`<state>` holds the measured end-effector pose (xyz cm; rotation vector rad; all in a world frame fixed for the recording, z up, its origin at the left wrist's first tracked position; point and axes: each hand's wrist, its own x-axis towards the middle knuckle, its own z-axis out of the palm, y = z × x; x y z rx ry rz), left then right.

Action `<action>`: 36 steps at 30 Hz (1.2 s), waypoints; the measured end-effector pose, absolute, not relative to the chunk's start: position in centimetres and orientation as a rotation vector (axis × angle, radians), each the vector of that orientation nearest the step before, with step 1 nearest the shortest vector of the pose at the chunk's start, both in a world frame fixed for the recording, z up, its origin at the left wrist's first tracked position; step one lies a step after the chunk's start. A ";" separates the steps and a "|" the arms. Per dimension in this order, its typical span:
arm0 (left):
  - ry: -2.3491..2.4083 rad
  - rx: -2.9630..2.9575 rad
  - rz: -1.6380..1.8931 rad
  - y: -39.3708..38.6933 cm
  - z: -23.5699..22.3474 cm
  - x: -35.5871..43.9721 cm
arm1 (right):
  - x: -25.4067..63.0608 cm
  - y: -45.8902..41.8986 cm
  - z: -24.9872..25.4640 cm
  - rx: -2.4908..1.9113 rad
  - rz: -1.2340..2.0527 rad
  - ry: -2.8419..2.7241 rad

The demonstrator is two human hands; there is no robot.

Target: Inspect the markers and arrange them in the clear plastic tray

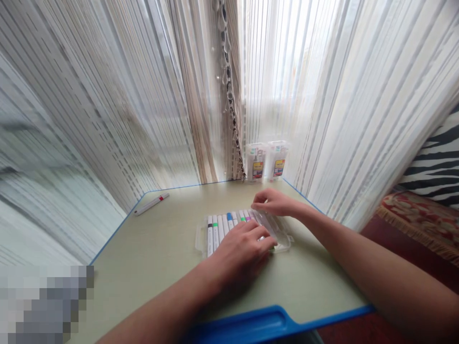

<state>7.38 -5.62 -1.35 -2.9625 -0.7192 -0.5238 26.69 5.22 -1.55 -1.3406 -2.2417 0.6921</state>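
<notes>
A clear plastic case (201, 239) lies flat in the middle of the pale green table (150, 258), filled with several white markers (219, 228) with coloured caps. My left hand (240, 251) rests on the near right part of the markers, fingers curled down onto them. My right hand (274, 203) sits at the far right end of the case, fingertips bent and touching the marker tops there. Whether either hand pinches one marker is hidden by the fingers.
A single white marker with a red cap (151, 204) lies at the table's far left. Two clear upright marker boxes (266, 161) stand at the back edge against striped curtains (322, 95). A blue tray edge (251, 325) lies nearest me. A patterned rug (419, 215) is on the right.
</notes>
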 end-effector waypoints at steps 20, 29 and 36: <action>-0.692 -2.947 -0.552 -5.6 -1.6 7.4 | 26.7 5.1 -1.4 -1.345 0.714 -2.254; -0.685 -2.956 -0.566 -5.7 -1.5 7.4 | 26.5 5.0 -1.4 -1.370 0.693 -2.264; -0.673 -2.948 -0.524 -5.6 -1.3 7.3 | 26.5 4.8 -1.2 -1.366 0.690 -2.273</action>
